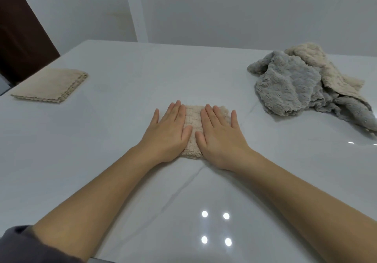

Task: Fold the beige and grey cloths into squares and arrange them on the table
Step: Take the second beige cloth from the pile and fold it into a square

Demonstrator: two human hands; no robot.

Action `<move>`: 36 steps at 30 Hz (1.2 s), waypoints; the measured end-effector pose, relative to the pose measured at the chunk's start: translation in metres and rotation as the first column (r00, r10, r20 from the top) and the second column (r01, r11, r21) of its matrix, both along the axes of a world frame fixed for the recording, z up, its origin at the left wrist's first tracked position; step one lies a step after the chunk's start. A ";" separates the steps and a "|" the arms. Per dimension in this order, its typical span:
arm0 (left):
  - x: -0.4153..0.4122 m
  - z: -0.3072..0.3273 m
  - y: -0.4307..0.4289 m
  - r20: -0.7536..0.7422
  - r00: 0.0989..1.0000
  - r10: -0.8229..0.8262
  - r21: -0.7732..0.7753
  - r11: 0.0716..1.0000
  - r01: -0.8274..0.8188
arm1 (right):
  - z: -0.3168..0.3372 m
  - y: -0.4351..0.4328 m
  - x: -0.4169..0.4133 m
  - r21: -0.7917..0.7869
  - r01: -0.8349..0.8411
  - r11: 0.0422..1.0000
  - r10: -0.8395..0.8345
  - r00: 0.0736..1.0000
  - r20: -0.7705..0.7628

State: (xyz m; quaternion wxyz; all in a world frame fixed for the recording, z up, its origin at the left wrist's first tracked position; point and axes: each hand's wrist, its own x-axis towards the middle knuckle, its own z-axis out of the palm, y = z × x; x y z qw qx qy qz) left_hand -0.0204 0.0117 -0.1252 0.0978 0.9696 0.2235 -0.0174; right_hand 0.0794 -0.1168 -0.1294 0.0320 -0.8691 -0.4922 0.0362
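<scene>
A small folded beige cloth (193, 120) lies in the middle of the white table (122, 75). My left hand (169, 132) presses flat on its left half, fingers straight. My right hand (220, 138) presses flat on its right half, fingers straight too. Most of the cloth is hidden under both palms. At the far left sits a neat stack of folded beige cloths (51, 85). At the right lies a loose heap with a crumpled grey cloth (289, 87) in front and a crumpled beige cloth (318, 63) behind it.
The table's glossy top reflects ceiling lights near the front edge. A dark brown panel (18, 32) stands behind the table's left corner, and a pale wall runs along the back.
</scene>
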 end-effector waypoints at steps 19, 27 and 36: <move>-0.018 0.002 -0.007 0.059 0.998 -0.016 -0.047 0.999 0.019 | 0.009 -0.001 -0.001 -0.038 -0.003 0.999 0.001 0.999 -0.043; -0.068 0.006 0.032 0.125 0.992 0.015 0.086 0.996 -0.026 | 0.038 -0.012 0.010 0.178 0.176 0.968 -0.188 0.981 0.056; -0.037 0.016 -0.013 0.192 0.981 0.039 -0.045 0.999 -0.031 | 0.028 -0.014 -0.002 0.095 -0.104 0.990 0.105 0.995 -0.004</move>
